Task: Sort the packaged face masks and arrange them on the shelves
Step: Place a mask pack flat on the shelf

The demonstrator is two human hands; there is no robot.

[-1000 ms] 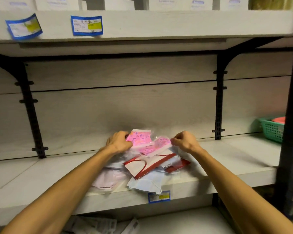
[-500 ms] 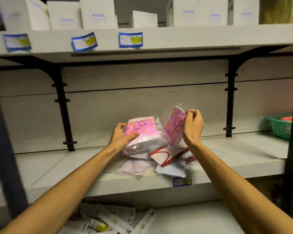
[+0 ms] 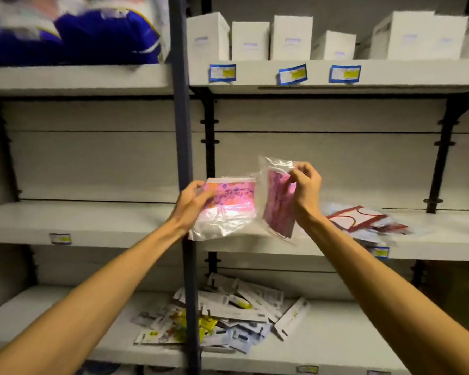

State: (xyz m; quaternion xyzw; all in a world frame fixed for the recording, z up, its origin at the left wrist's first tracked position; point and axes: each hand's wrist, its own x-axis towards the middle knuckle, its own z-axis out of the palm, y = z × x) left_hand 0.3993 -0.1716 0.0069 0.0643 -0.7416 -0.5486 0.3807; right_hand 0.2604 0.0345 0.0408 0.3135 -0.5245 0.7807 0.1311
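Now you hold two bagged pink masks.
Your left hand (image 3: 192,201) grips one pink mask (image 3: 228,204); your right hand (image 3: 305,189) pinches the other mask (image 3: 276,204).

The scene is dimly and unevenly lit, the shelf undersides being left in shadow. Glare is seen on the clear mask bags (image 3: 222,209). Motion blur is shown at the top left, and straight posts (image 3: 183,158) are bowed by wide-angle distortion.

White boxes (image 3: 290,39) lined along the top shelf above blue-edged labels (image 3: 292,74); blurred blue bags (image 3: 98,36) upper left; scattered small packets (image 3: 228,318) heaped on the bottom shelf
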